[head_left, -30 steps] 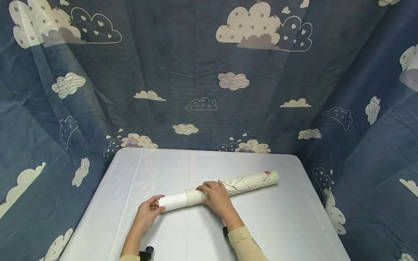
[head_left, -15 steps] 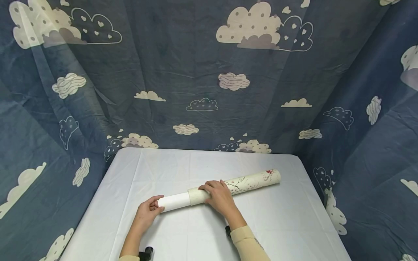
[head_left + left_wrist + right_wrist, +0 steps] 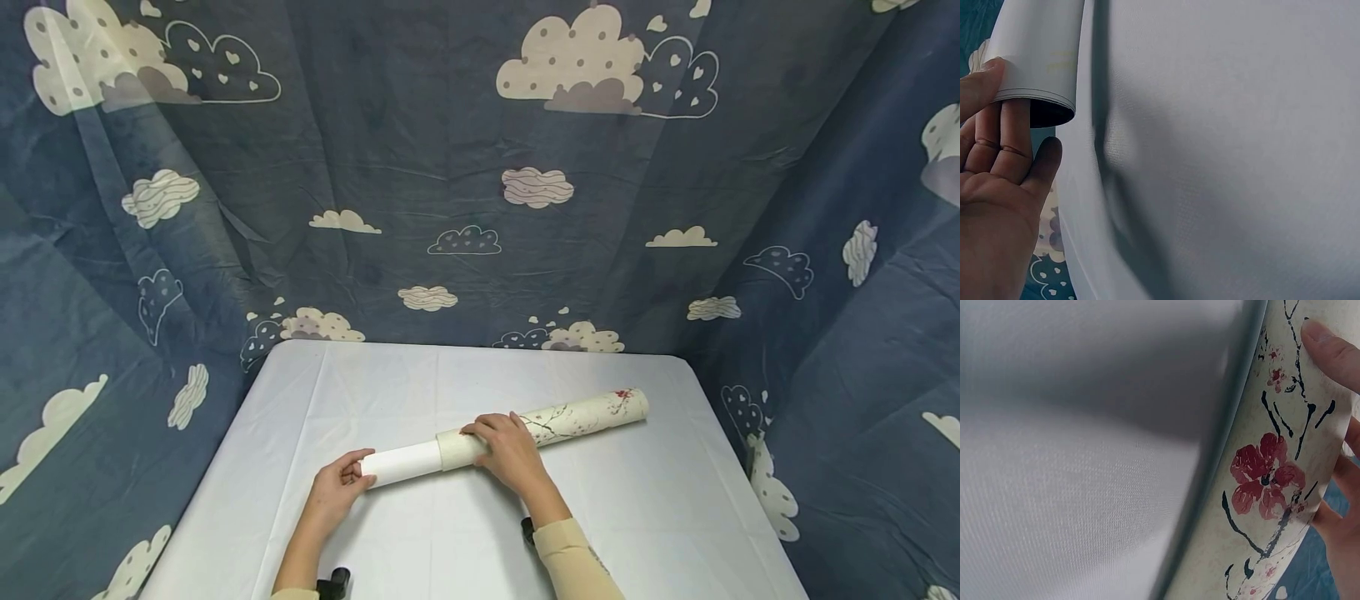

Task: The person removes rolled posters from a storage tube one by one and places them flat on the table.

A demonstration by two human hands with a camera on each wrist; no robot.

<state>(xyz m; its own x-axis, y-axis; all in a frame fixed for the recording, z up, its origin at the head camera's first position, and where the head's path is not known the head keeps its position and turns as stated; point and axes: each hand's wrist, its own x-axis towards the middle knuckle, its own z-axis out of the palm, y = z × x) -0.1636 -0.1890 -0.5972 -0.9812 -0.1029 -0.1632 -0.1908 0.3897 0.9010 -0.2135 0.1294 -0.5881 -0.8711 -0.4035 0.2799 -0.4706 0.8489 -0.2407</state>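
Observation:
A roll of floral wallpaper (image 3: pixel 585 418), cream with dark branches and red blossoms, lies slantwise across the table. From its left end sticks out a white inner roll (image 3: pixel 401 462). My left hand (image 3: pixel 335 492) pinches that roll's rim; in the left wrist view the thumb is outside, some fingers reach into the hollow end, and thin layers show at the edge of the white roll (image 3: pixel 1038 56). My right hand (image 3: pixel 510 454) grips the patterned roll from above, near its left part. In the right wrist view, a big red blossom on the wallpaper (image 3: pixel 1241 531) sits beside the right hand (image 3: pixel 1341 506).
A white-covered table (image 3: pixel 637 517) carries the rolls. Dark blue curtains (image 3: pixel 420 150) with cloud prints surround its back and sides. Black straps with small devices are on both wrists, such as the left wrist device (image 3: pixel 333 583).
My right hand and the floral wallpaper have slid to the right and slightly away, so more of the white inner roll shows. The left hand has shifted very slightly left, still pinching its end.

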